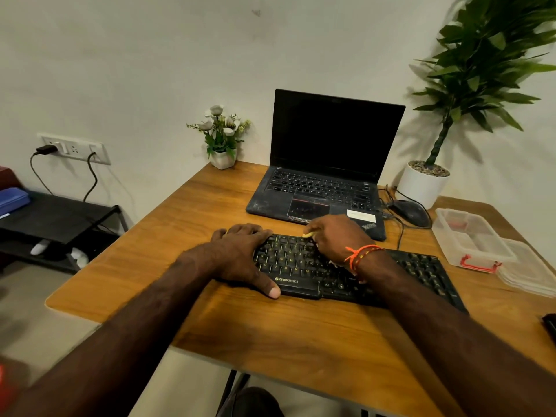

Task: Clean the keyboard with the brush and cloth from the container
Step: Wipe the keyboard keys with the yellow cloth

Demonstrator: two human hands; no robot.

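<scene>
A black keyboard (pixel 301 263) lies across the middle of the wooden table (pixel 210 311). My left hand (pixel 240 254) grips its left end, fingers curled over the far edge and thumb on the near edge. My right hand (pixel 337 239) is over the keys near the top row, fingers curled round a small pale yellow object (pixel 308 235) whose tip pokes out; it may be the brush or the cloth, I cannot tell which. The clear plastic container (pixel 472 239) with a red latch stands open at the right, its lid (pixel 529 272) beside it.
An open black laptop (pixel 325 176) sits behind the keyboard. A mouse (pixel 412 212) with cables lies right of it. A small flower pot (pixel 223 136) stands at the back, a large potted plant (pixel 427 182) at the back right. A dark object (pixel 550 326) is at the right edge.
</scene>
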